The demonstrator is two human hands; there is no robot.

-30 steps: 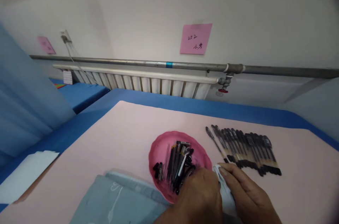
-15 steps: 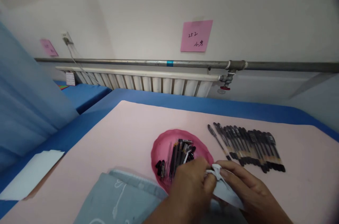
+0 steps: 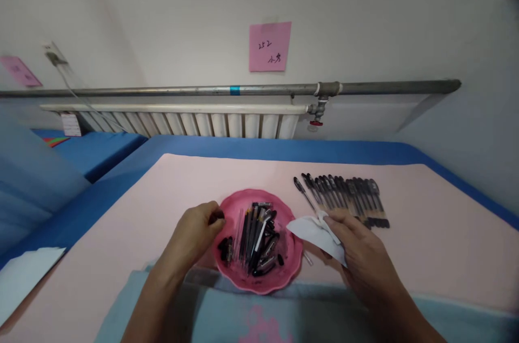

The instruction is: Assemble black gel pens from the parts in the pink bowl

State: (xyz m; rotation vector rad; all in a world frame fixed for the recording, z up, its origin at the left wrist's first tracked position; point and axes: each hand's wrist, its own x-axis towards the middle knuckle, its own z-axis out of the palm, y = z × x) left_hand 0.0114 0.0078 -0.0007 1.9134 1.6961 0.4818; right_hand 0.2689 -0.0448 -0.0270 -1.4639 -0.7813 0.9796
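My left hand (image 3: 199, 228) is at the left rim of a pink plate (image 3: 297, 256), fingers curled together; something dark shows between them, too small to make out. On the plate lie black pen caps (image 3: 270, 264), dark pen parts (image 3: 253, 235) and clear thin tubes (image 3: 238, 237). To the right of the plate, my right hand (image 3: 360, 245) is closed on a crumpled white tissue (image 3: 314, 232), which hangs toward the plate. A short clear tube end (image 3: 308, 258) shows beneath the tissue; whether it is held or lying there I cannot tell.
Several black-capped pens (image 3: 340, 191) lie in a row behind my right hand on the pink sheet (image 3: 182, 180). White paper (image 3: 28, 278) is at the left edge. A light blue cloth (image 3: 214, 316) lies in front. Behind the table are a radiator (image 3: 219, 124) and a pipe (image 3: 174, 92).
My hands have moved apart. The left has left the tissue and gone left to the plate's rim; the right still holds the tissue. The camera view has shifted.
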